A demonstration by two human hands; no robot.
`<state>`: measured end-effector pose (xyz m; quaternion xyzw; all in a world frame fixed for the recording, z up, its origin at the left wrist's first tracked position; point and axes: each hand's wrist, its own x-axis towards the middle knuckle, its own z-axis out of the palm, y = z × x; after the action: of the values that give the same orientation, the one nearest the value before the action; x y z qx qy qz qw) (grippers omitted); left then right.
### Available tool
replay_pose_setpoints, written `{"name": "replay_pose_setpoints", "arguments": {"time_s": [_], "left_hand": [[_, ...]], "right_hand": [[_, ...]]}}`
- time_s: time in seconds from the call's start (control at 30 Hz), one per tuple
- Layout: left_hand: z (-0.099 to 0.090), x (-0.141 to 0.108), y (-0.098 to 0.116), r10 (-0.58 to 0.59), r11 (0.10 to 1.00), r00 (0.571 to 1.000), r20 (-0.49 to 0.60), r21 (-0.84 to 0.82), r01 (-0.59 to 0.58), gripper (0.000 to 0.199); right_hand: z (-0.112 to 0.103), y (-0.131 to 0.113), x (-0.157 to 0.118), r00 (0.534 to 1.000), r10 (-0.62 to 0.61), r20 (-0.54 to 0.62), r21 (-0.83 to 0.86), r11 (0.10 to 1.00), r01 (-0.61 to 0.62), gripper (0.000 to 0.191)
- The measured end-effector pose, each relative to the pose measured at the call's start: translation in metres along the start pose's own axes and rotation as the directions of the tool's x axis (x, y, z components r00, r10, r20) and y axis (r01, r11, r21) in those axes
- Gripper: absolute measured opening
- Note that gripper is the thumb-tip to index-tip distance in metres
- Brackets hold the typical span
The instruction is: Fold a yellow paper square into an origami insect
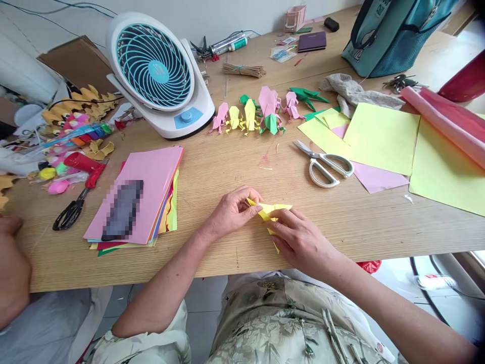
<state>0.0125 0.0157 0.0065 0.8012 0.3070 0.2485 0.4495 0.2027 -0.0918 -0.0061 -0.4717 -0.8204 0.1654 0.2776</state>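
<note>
1. Head view: one piece of folded yellow paper (271, 208), held above the near table edge. Left hand (242, 205): thumb and finger clamped on its left end. Right hand (297, 235): fingers bent over its right side; pinch cannot be determined.
2. Counted from that paper: three pink origami figures (269, 103) and two yellow origami figures (249, 116) at 12 o'clock, among green ones, overlapping; one pair of white-handled scissors (329, 169) at 2; one paper stack (151, 172) at 9, bearing one blurred dark object (123, 210); one fan (157, 71) between 10 and 11; one teal bag (394, 43) at 1.
3. Surface: light wood-grain table (212, 174), faint reddish marks, small scraps.
4. Room: pale wall (212, 15), tiled floor (204, 323); another person's arm (13, 273) at 8.
</note>
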Motion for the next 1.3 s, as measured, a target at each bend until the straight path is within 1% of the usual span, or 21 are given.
{"name": "replay_pose_setpoints", "arguments": {"time_s": [0.1, 0.2, 0.27, 0.33, 0.43, 0.5, 0.63, 0.77, 0.83, 0.93, 1.07, 1.2, 1.3], "left_hand": [[0.0, 0.0, 0.002, 0.036, 0.999, 0.999, -0.017, 0.034, -0.035, 0.012], [0.003, -0.002, 0.006, 0.071, 0.993, 0.996, -0.062, 0.095, -0.065, 0.009], [0.006, -0.005, 0.009, 0.085, 0.989, 0.99, -0.113, 0.13, -0.07, 0.007], [0.01, -0.009, 0.012, 0.083, 0.983, 0.981, -0.173, 0.174, -0.052, 0.004], [0.016, -0.015, 0.015, 0.075, 0.97, 0.955, -0.286, 0.244, -0.003, 0.002], [0.017, -0.019, 0.016, 0.087, 0.964, 0.942, -0.323, 0.265, 0.002, 0.003], [0.017, -0.022, 0.016, 0.124, 0.966, 0.94, -0.318, 0.256, -0.041, 0.008], [0.011, -0.023, 0.013, 0.121, 0.972, 0.945, -0.303, 0.231, -0.05, 0.012], [0.006, -0.024, 0.011, 0.129, 0.973, 0.953, -0.274, 0.222, -0.068, 0.011], [-0.003, -0.023, 0.008, 0.163, 0.967, 0.968, -0.19, 0.228, -0.118, 0.011], [-0.014, -0.023, 0.004, 0.215, 0.949, 0.966, -0.143, 0.264, -0.172, 0.013], [-0.017, -0.021, 0.004, 0.182, 0.953, 0.975, -0.125, 0.266, -0.143, 0.014], [-0.016, -0.02, 0.005, 0.179, 0.961, 0.972, -0.149, 0.236, -0.141, 0.013]], "right_hand": [[-0.002, 0.001, 0.0, 1.0, 0.015, -0.004, 0.041, 0.999, -0.015, 0.019], [-0.002, 0.001, 0.0, 0.999, 0.045, -0.025, 0.082, 0.996, -0.043, 0.029], [-0.002, 0.0, 0.0, 0.998, 0.055, -0.027, 0.082, 0.995, -0.052, 0.031], [-0.001, 0.0, 0.0, 0.998, 0.059, -0.022, 0.07, 0.996, -0.057, 0.029], [0.0, 0.0, 0.0, 0.998, 0.059, -0.016, 0.048, 0.997, -0.058, 0.025], [0.0, 0.001, -0.001, 0.998, 0.053, -0.02, 0.041, 0.998, -0.052, 0.024], [0.001, 0.001, -0.001, 0.999, 0.027, -0.031, 0.034, 0.999, -0.025, 0.023], [0.002, 0.001, 0.0, 0.999, 0.023, -0.033, 0.025, 0.999, -0.022, 0.019], [0.002, 0.001, 0.001, 0.999, 0.028, -0.028, 0.022, 0.999, -0.027, 0.017], [0.002, 0.0, 0.001, 0.999, 0.029, -0.018, 0.019, 0.999, -0.028, 0.015], [0.001, 0.001, 0.002, 1.0, 0.021, -0.012, 0.019, 1.0, -0.02, 0.017], [0.001, 0.002, 0.002, 1.0, 0.022, -0.004, 0.015, 1.0, -0.022, 0.022], [0.002, 0.001, 0.003, 1.0, 0.019, -0.008, 0.016, 1.0, -0.019, 0.02]]}}
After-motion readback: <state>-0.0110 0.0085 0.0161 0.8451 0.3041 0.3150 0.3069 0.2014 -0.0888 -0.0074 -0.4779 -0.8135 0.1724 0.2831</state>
